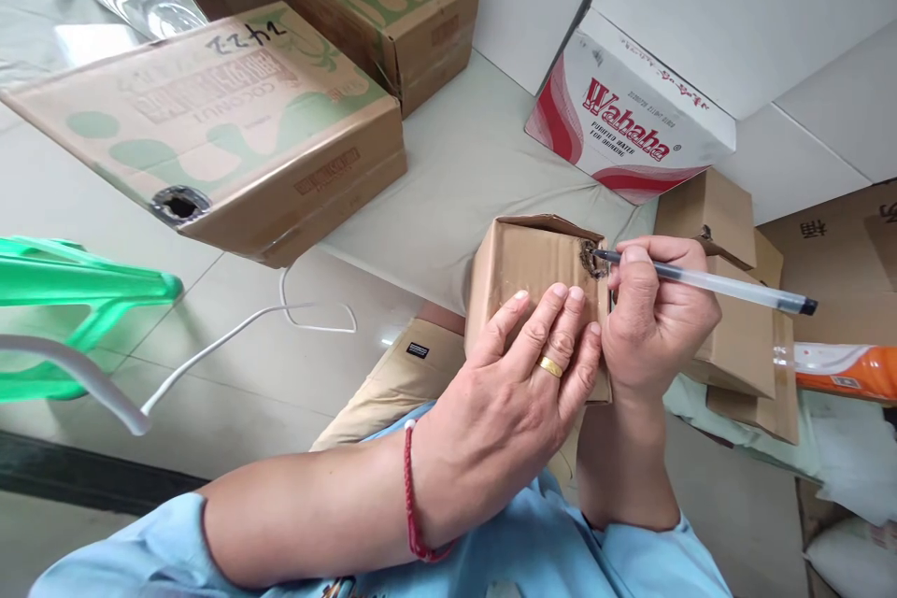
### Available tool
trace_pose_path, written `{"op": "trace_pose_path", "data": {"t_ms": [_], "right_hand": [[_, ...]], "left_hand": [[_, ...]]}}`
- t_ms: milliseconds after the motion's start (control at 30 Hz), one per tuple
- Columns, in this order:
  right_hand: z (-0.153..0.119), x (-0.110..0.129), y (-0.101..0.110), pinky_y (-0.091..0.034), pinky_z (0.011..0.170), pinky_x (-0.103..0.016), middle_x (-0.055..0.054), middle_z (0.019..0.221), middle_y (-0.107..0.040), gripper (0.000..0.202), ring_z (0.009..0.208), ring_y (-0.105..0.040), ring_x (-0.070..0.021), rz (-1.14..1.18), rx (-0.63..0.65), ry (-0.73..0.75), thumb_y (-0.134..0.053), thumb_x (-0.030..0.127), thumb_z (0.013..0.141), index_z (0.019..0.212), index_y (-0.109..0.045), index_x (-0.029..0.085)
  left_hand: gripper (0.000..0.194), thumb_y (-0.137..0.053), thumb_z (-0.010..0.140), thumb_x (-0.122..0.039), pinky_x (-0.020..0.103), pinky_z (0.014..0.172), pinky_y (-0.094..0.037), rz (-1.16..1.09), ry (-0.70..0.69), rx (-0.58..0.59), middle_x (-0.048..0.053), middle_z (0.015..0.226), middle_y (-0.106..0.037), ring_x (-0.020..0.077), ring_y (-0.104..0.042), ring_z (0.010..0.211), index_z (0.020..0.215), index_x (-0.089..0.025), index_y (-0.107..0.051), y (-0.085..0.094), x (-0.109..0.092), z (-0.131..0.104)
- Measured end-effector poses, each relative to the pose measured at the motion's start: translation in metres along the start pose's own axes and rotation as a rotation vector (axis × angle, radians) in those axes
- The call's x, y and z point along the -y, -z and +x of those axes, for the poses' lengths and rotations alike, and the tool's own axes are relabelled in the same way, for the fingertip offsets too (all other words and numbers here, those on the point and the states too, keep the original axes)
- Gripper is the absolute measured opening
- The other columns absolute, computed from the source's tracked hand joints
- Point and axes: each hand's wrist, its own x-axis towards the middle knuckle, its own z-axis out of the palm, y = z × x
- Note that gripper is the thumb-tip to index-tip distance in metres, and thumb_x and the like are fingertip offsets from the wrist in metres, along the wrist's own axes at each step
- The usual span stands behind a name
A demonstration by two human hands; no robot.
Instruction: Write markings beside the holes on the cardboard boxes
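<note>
A small brown cardboard box sits in front of my body. My left hand, with a gold ring and a red braided bracelet, lies flat on its face with the fingers stretched out. In my right hand a pen with a clear barrel and black ends is gripped. The pen's tip meets a dark, scribbled round patch near the box's upper right corner. Whether that patch is a hole or only ink, I cannot tell.
Two printed coconut cartons stand at upper left, the nearer with a dark-rimmed hole. A Wahaha water carton leans by the wall. Plain boxes are stacked right. A green stool and white cable are left.
</note>
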Motion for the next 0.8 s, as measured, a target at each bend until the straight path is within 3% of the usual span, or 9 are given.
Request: {"op": "trace_pose_path", "data": {"t_ms": [133,467,667,800], "right_hand": [[0.0001,-0.0009,-0.0004,-0.051,0.065,-0.026,0.004,0.072,-0.064,0.018,0.063,-0.062,-0.0123,-0.008,0.024,0.004,-0.059,0.031,0.102,0.088,-0.065,0.022],[-0.0021,0.0002,0.0038,-0.039,0.054,-0.027,0.004,0.066,-0.059,0.02,0.052,-0.048,-0.0102,-0.087,-0.029,0.041,-0.054,0.021,0.094,0.075,-0.059,0.023],[-0.0068,-0.0016,-0.0003,-0.044,0.06,-0.028,0.003,0.067,-0.06,0.014,0.058,-0.053,-0.012,-0.054,-0.171,0.046,-0.058,0.018,0.092,0.079,-0.063,0.022],[-0.0048,-0.0093,-0.0003,-0.043,0.054,-0.027,0.004,0.07,-0.056,0.013,0.053,-0.05,-0.0114,0.137,-0.296,-0.032,-0.062,0.033,0.101,0.094,-0.065,0.022]], "left_hand": [[0.047,-0.043,0.112,-0.017,0.054,0.126,-0.048,0.002,-0.001,-0.008,0.023,0.162,-0.06,0.0362,-0.058,0.153,0.154,-0.003,-0.058,0.0001,0.0006,0.0002],[0.047,-0.042,0.112,-0.016,0.054,0.125,-0.049,0.003,-0.002,-0.015,0.023,0.162,-0.06,0.0365,-0.059,0.152,0.154,-0.003,-0.059,0.0008,0.0021,-0.0002],[0.047,-0.04,0.112,-0.014,0.053,0.124,-0.049,0.004,0.001,-0.023,0.022,0.161,-0.061,0.0353,-0.06,0.151,0.154,-0.003,-0.058,0.0007,0.0013,-0.0003],[0.047,-0.042,0.111,-0.014,0.053,0.125,-0.049,0.004,0.002,-0.027,0.021,0.161,-0.061,0.0347,-0.06,0.152,0.155,-0.004,-0.058,0.001,0.0011,0.0003]]}}
